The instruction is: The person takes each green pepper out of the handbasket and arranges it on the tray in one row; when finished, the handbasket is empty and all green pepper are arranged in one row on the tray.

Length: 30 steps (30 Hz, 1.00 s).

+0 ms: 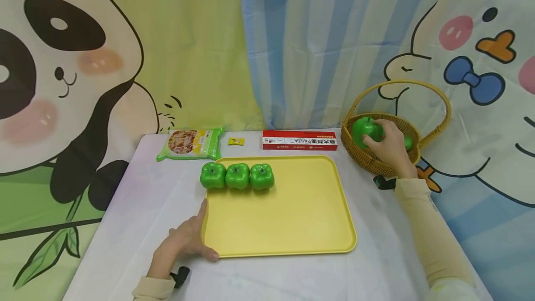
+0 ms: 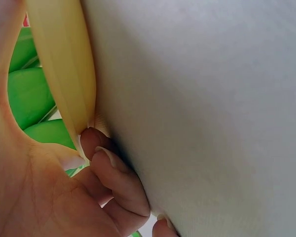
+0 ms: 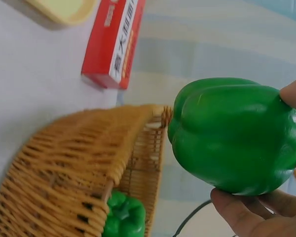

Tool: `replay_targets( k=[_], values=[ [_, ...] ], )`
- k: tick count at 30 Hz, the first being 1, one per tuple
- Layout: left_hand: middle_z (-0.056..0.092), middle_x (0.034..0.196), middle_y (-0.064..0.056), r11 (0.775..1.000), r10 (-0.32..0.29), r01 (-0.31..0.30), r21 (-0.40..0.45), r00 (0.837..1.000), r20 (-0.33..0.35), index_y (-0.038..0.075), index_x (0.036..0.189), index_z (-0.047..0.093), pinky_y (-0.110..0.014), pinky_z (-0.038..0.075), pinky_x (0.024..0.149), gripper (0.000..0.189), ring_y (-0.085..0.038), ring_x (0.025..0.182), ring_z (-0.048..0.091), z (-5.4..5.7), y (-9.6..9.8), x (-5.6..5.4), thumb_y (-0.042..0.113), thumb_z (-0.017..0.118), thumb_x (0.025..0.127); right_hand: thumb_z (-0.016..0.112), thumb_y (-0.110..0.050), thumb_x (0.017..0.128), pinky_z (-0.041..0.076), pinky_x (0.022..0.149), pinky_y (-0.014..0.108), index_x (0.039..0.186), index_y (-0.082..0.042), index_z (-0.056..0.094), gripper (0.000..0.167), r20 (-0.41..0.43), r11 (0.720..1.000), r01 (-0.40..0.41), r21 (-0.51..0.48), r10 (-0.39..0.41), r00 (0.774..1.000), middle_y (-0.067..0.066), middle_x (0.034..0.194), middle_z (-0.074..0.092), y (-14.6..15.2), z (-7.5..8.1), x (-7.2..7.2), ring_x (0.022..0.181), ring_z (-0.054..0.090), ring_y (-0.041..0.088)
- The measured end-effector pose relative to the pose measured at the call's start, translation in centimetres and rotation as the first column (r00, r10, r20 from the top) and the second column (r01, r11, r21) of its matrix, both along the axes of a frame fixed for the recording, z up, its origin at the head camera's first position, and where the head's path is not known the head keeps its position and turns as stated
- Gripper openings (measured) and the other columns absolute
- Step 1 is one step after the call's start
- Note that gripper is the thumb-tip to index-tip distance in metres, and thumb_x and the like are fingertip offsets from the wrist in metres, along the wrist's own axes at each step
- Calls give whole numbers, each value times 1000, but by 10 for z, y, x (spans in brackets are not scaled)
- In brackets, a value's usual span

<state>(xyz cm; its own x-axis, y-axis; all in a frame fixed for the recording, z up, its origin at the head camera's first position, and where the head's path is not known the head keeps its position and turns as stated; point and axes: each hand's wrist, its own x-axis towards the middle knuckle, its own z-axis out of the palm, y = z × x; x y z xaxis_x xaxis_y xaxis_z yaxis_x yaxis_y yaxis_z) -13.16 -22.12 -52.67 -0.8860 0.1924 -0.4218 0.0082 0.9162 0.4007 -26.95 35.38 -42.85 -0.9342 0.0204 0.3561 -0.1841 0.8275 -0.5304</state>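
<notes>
My right hand [image 1: 388,145] grips a green bell pepper [image 3: 232,136] at one end, thumb on one side and fingers on the other. In the head view it overlaps the wicker basket [image 1: 363,160]; the right wrist view shows it beside the rim. Another green bell pepper [image 3: 123,216] sits in the basket. My left hand [image 1: 188,238] holds the near left edge of the yellow tray [image 1: 292,217], thumb at the corner; curled fingertips [image 2: 106,155] meet the rim in the left wrist view. Three green bell peppers [image 1: 237,176] stand in a row at the tray's far left.
Behind the tray lie a green food packet [image 1: 190,143], a small yellow packet [image 1: 236,141] and a red pasta box [image 1: 299,140]. The basket's tall handle [image 1: 401,81] arches over it. Printed curtains hang behind the white table [image 1: 267,278].
</notes>
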Motion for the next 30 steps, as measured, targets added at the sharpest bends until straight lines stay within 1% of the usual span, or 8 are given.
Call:
replay_targets(
  k=[3,7,12,16,20,25,28,30],
  values=[
    [44,147,-38,1000,1,-1,6,1000,3,8,161,-7,-93,19,92,168,-60,132,46,1,0,0,69,92,40,69,-26,91,51,87,62,134,5,52,55,-51,999,-40,0,40,998,29,135,53,-9,-4,3,113,54,44],
    [42,149,-39,1000,6,-6,9,1000,11,9,161,-8,-93,17,93,168,-60,134,43,4,0,-1,68,93,41,75,-18,85,52,83,58,126,4,56,50,-123,993,-118,9,118,985,26,129,56,-24,-12,8,109,56,39],
    [43,149,-38,1000,15,-15,11,1000,22,8,161,-7,-93,18,93,169,-60,133,45,4,0,-1,68,93,39,79,-13,80,51,86,59,119,5,57,48,-168,980,-197,0,194,967,26,126,55,-42,-21,14,112,55,41],
    [43,148,-37,1000,16,-16,10,999,27,8,161,-7,-93,18,93,169,-59,132,46,3,0,0,68,93,39,81,-14,79,53,80,54,123,4,53,55,-124,974,-225,-12,221,967,24,125,54,-56,-29,20,103,57,37],
    [45,147,-37,1000,13,-13,15,1000,22,7,161,-7,-93,17,92,169,-59,131,47,3,-1,0,67,93,40,83,-15,79,58,79,50,131,2,50,64,-53,967,-251,-51,248,967,21,126,53,-69,-37,26,102,58,32],
    [45,147,-37,1000,13,-13,15,1000,19,7,161,-7,-93,18,92,169,-59,131,47,2,0,0,68,93,39,84,-16,80,59,90,56,138,0,48,70,29,954,-275,-122,280,959,20,132,49,-82,-46,32,119,56,37],
    [43,148,-38,1000,18,-18,10,1000,23,7,161,-6,-93,18,93,168,-60,132,45,3,0,0,68,93,39,84,-17,80,56,95,57,139,-2,48,71,69,945,-290,-148,303,951,19,137,46,-89,-52,34,123,54,38],
    [42,149,-38,1000,22,-22,5,999,25,8,161,-6,-92,19,93,168,-60,133,44,2,1,0,69,93,39,84,-16,79,55,97,57,139,-1,48,71,75,938,-308,-155,322,944,20,139,45,-94,-57,36,123,55,38]
  ],
)
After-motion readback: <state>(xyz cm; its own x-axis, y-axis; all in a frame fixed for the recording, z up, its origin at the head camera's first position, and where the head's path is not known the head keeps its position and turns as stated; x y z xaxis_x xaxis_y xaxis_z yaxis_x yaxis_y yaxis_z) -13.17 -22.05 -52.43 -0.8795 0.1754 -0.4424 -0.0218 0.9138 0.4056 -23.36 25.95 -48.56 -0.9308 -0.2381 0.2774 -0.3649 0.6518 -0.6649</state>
